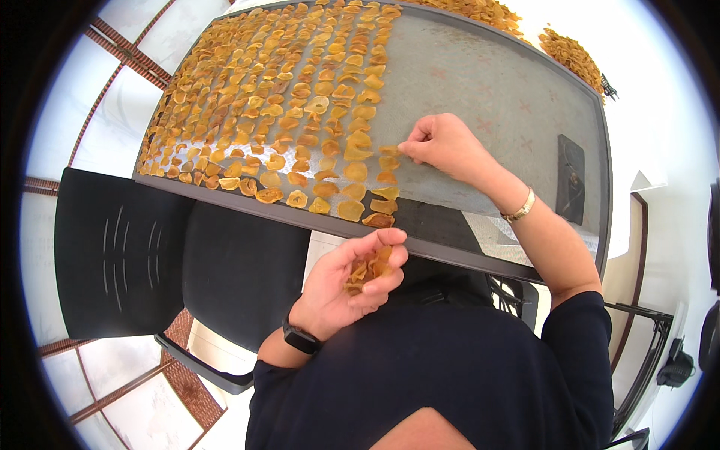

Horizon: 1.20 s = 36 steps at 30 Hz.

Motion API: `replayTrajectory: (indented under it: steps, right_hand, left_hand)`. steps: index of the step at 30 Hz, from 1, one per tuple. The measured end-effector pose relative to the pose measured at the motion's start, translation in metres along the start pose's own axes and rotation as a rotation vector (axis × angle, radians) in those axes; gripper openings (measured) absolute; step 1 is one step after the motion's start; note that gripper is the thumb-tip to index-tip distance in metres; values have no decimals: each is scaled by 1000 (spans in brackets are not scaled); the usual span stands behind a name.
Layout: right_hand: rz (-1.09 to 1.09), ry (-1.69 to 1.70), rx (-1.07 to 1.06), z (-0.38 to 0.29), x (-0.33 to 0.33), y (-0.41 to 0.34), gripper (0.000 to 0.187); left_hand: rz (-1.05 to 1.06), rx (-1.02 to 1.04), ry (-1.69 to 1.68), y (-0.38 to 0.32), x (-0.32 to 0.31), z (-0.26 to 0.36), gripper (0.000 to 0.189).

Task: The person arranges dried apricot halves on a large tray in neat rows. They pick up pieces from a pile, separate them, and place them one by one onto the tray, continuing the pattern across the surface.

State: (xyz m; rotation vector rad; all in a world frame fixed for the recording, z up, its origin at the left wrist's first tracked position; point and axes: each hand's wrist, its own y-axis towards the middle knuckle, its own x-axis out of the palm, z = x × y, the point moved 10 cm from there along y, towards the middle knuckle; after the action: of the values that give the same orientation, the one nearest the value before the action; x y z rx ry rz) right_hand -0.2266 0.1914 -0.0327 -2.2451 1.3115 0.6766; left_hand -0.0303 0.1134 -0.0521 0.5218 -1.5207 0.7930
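Note:
My left hand (pixel 360 281), a black smartwatch on its wrist, cups a small pile of amber dried slices (pixel 368 270) just off the near edge of a dark-framed table (pixel 450 84). Over the tabletop, my right hand (pixel 444 143) has its thumb and fingers pinched at the edge of one dried slice (pixel 388 150). That slice lies at the far end of a short row (pixel 387 178) running toward me. Left of it, many similar slices (pixel 270 90) lie in long rows. What kind of fruit or vegetable they are I cannot tell.
A dark rectangular slab (pixel 571 179) lies at the table's right side. Heaps of slices (pixel 571 56) sit beyond the far edge on a white surface. A black chair (pixel 242 270) stands close to the near left edge. Dark cables (pixel 506 295) hang near my right side.

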Motion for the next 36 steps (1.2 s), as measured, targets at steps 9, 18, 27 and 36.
replayTrajectory:
  steps: [9, 18, 27, 36]
  right_hand:
    - [92, 382, -158, -23, -24, -55, 10]
    - [46, 99, -633, -83, -29, -127, 17]
    - [172, -80, -748, -83, -27, -138, 15]
    - [172, 64, -381, -45, -52, -121, 7]
  left_hand:
    - [-67, 228, -240, 30, 29, 25, 50]
    - [-156, 162, -204, 59, 43, 11, 53]
    - [-99, 152, -159, 73, 39, 0, 52]
    - [-25, 198, -161, 76, 36, -2, 50]
